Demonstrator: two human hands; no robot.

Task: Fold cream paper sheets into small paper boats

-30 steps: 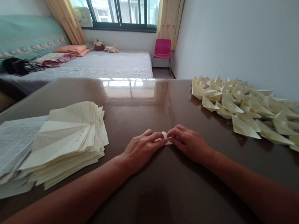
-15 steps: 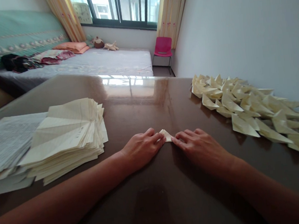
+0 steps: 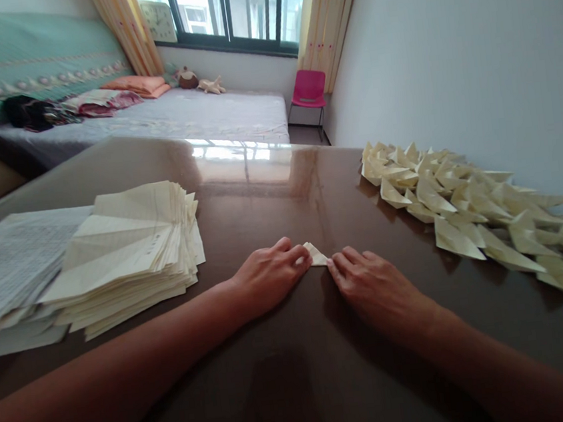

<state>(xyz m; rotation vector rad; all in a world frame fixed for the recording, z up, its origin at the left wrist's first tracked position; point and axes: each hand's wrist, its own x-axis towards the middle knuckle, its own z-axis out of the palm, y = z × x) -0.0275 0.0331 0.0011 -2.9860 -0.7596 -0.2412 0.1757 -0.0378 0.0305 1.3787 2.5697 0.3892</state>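
A small folded piece of cream paper [image 3: 316, 254] lies on the dark brown table [image 3: 269, 192] between my two hands. My left hand [image 3: 268, 278] rests palm down with curled fingers, its fingertips pressing the paper's left end. My right hand [image 3: 369, 282] lies flat beside it, fingertips on the paper's right edge. Most of the paper is hidden under my fingers.
A thick stack of cream sheets [image 3: 130, 254] sits at the left, next to printed pages [image 3: 9, 260]. A pile of several folded paper pieces [image 3: 467, 205] lies along the wall at the right. Beyond the table stand a bed [image 3: 166, 119] and a pink chair [image 3: 308, 91].
My right hand has slid a little right and toward me, uncovering more of the folded paper's tip. My left hand has stayed in place.
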